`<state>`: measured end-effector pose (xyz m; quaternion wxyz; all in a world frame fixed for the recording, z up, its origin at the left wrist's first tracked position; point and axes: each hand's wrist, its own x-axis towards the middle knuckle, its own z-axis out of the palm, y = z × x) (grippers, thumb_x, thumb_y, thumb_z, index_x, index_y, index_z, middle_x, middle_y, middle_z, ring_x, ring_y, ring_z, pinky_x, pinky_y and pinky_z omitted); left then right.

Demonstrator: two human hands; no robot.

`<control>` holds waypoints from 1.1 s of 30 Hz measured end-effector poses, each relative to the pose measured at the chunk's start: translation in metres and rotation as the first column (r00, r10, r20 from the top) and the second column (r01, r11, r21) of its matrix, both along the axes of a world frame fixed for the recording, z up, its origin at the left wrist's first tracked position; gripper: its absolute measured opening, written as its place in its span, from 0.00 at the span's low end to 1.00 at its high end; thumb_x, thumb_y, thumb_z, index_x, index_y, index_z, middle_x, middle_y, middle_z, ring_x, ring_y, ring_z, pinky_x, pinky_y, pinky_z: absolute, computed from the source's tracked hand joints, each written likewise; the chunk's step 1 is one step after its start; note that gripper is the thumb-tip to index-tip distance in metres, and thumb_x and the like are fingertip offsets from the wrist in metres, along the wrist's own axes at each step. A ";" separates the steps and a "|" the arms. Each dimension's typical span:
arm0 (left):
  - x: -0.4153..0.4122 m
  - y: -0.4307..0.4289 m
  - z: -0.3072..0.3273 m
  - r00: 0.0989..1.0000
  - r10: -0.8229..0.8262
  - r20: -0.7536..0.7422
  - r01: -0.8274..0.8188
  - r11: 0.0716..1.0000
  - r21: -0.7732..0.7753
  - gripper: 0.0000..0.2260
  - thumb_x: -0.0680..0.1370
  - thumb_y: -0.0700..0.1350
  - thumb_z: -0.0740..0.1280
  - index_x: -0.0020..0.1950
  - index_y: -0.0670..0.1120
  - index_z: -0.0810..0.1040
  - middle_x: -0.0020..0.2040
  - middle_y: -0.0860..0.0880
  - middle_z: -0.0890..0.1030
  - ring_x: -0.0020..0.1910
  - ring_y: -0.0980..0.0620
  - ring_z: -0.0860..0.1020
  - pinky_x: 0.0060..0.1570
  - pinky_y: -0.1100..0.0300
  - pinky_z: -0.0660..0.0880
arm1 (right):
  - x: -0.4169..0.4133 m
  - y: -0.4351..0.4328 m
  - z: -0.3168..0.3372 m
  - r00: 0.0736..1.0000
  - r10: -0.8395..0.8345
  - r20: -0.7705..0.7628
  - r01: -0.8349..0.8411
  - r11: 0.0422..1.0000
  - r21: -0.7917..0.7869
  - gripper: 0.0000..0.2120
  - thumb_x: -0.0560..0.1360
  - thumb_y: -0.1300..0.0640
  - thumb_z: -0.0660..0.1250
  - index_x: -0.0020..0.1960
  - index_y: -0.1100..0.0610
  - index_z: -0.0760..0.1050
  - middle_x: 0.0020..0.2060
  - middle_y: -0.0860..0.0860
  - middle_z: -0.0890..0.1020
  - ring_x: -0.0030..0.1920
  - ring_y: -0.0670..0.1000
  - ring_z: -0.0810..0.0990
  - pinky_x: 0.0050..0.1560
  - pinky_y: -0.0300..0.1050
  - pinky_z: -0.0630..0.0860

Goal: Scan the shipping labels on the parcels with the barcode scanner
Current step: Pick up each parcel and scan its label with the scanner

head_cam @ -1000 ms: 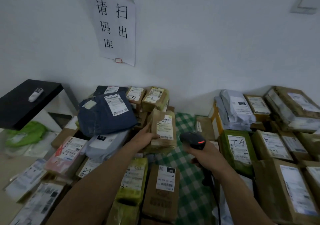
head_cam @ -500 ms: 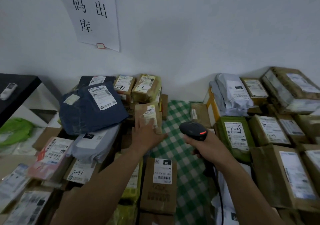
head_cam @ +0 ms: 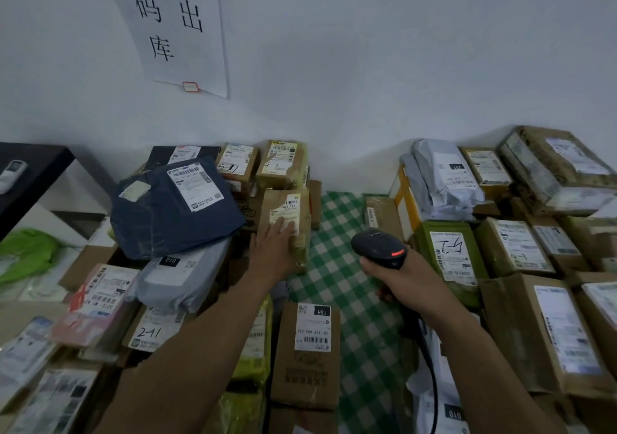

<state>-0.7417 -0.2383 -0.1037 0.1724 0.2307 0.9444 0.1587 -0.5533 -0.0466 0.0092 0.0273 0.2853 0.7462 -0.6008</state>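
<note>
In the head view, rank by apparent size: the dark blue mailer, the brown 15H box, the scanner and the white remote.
1. dark blue mailer
2. brown 15H box, nearer the camera
3. scanner
4. white remote, partly cropped

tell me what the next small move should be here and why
Probably lift the left hand off the small brown parcel and reach for another one. A second ago that parcel was held up near the barcode scanner; now it lies set down under flat fingers, while the right hand grips the scanner over the check cloth.
</note>
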 end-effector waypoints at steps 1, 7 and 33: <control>0.004 0.001 -0.001 1.000 0.005 0.015 -0.004 1.000 -0.020 0.44 0.74 0.56 0.75 0.83 0.53 0.53 0.85 0.49 0.50 0.83 0.42 0.46 0.79 0.35 0.42 | 0.003 0.001 0.001 1.000 0.002 0.000 -0.002 1.000 0.004 0.18 0.76 0.48 0.76 0.64 0.40 0.77 0.48 0.47 0.86 0.35 0.47 0.85 0.40 0.43 0.79; 0.046 0.037 0.016 0.992 0.041 -0.123 0.014 0.908 0.418 0.28 0.79 0.52 0.70 0.77 0.49 0.68 0.78 0.49 0.66 0.78 0.49 0.61 0.79 0.49 0.59 | 0.023 0.028 0.006 0.998 -0.059 0.025 0.058 0.997 0.041 0.13 0.77 0.49 0.75 0.61 0.43 0.79 0.47 0.48 0.87 0.37 0.49 0.86 0.38 0.42 0.79; 0.112 0.204 -0.106 0.556 -0.211 0.804 -0.498 0.690 0.525 0.40 0.80 0.37 0.70 0.83 0.63 0.53 0.75 0.51 0.74 0.73 0.50 0.73 0.65 0.52 0.78 | 0.054 0.113 -0.061 0.951 -0.274 0.143 0.281 0.960 -0.025 0.15 0.78 0.48 0.74 0.63 0.44 0.77 0.49 0.47 0.87 0.36 0.46 0.85 0.38 0.39 0.80</control>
